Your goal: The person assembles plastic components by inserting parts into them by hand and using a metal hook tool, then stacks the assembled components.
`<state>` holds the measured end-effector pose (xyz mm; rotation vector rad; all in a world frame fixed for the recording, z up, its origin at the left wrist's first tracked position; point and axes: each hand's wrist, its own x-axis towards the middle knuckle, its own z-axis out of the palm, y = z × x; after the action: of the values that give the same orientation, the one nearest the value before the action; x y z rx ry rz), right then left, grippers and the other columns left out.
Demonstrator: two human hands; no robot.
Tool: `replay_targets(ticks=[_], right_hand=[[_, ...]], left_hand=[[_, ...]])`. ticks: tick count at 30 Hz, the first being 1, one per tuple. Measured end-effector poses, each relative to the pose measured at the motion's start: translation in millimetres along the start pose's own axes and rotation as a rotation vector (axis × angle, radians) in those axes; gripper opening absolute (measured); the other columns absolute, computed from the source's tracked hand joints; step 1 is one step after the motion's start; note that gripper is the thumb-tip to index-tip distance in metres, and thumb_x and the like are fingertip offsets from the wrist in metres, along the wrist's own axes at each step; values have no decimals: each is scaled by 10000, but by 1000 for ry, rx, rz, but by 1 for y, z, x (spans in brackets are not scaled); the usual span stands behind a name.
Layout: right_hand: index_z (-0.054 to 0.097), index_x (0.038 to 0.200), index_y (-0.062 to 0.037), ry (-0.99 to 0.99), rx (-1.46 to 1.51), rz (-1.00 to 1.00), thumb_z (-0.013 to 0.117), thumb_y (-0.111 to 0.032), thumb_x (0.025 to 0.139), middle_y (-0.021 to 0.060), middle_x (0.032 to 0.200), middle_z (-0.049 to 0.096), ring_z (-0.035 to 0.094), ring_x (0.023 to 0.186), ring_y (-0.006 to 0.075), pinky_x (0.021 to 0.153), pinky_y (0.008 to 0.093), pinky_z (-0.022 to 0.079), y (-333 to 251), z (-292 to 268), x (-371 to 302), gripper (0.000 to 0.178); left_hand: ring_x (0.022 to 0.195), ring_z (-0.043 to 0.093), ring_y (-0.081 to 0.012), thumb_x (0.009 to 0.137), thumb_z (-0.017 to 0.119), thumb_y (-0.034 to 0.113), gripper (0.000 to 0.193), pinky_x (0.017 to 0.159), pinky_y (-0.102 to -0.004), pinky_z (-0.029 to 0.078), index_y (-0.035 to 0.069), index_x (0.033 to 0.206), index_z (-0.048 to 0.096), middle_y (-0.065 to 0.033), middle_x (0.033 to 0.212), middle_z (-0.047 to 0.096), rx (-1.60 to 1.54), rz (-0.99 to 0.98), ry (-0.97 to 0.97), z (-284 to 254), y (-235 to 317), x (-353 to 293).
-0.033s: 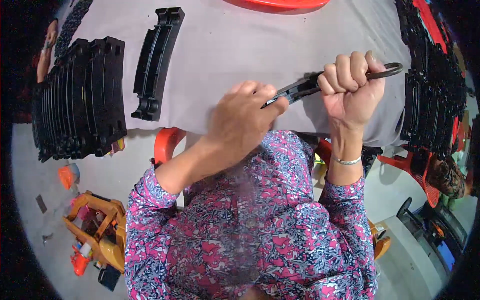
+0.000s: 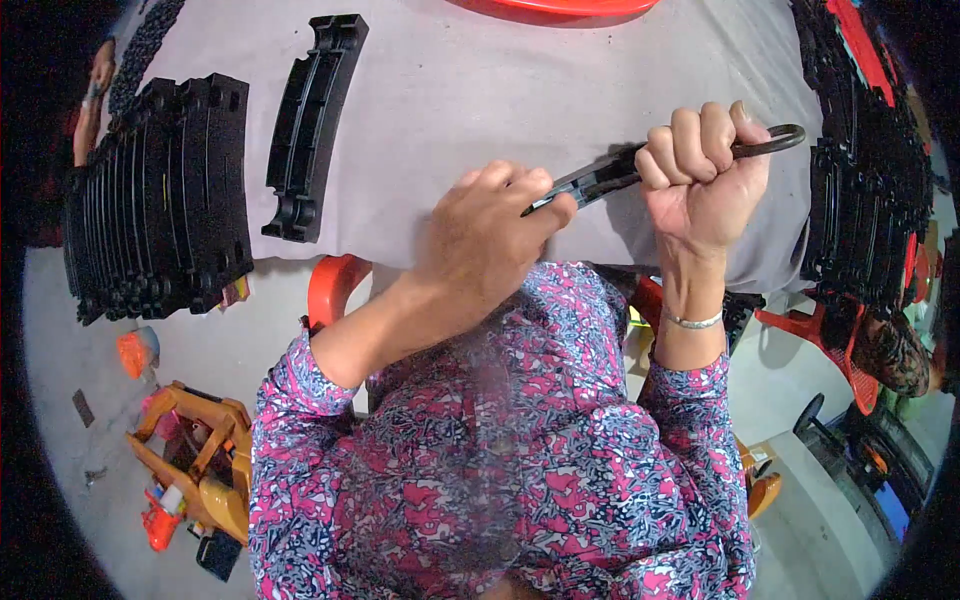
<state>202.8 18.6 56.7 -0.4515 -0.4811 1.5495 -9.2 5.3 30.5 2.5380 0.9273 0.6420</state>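
A long dark thing point(image 2: 605, 181) is held between two hands, over the near part of the desk point(image 2: 450, 90). It slants, so the end by the right hand is a bit farther from the body. The left hand point(image 2: 488, 225) is curled over the low end with its thumb next to it, and it seems to grip it, but some fingertips are hidden. The right hand point(image 2: 705, 175) is closed in a tight fist around the other end. A dark loop point(image 2: 775, 147) pokes out of that fist. I can't tell if the loop is part of the long thing or part of a tool.

This one looks not done yet, as both hands are on it. One black curved piece point(image 2: 303, 130) lies alone on the desk, to the left of the left hand and well apart from it. Farther left, lots of black pieces point(image 2: 160, 200) sit side by side in a row. More black parts point(image 2: 865, 200) are piled on the right. I can't tell which piles are done and which are left. At the top is a red tub point(image 2: 570, 9).
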Motion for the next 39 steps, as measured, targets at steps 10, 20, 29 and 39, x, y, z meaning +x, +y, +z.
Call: replay_targets(ticks=[10, 20, 29, 39], right_hand=[[262, 569, -168, 27, 70, 53, 365, -384, 982, -49, 493, 217, 146, 462, 88, 422, 274, 130, 1, -7, 5, 478], [248, 575, -162, 116, -28, 1, 368, -422, 980, -40, 495, 207, 147, 463, 98, 422, 281, 131, 5, -1, 4, 496], [440, 776, -117, 62, -213, -9, 382, -466, 1012, -35, 651, 279, 262, 562, 82, 463, 237, 216, -69, 7, 10, 426], [627, 956, -9, 435, -1809, 230, 556, -372, 922, 74, 723, 602, 540, 617, 207, 606, 339, 425, -64, -55, 20, 372]], left_hand=[[900, 593, -239, 673, 681, 16, 329, 771, -368, 503, 89, 994, 688, -27, 949, 609, -46, 26, 98, 1, 0, 2], [899, 596, -264, 715, 665, 48, 307, 776, -394, 492, 105, 1017, 674, -49, 960, 601, -46, 13, 46, 0, 0, 3], [950, 611, -317, 718, 745, 96, 375, 807, -426, 493, 94, 1082, 655, -104, 1067, 591, -195, -48, 35, -25, 0, 4], [968, 592, -335, 686, 791, 108, 703, 840, -430, 470, 27, 1315, 488, -150, 1039, 582, -212, -161, -21, -32, -9, -29]])
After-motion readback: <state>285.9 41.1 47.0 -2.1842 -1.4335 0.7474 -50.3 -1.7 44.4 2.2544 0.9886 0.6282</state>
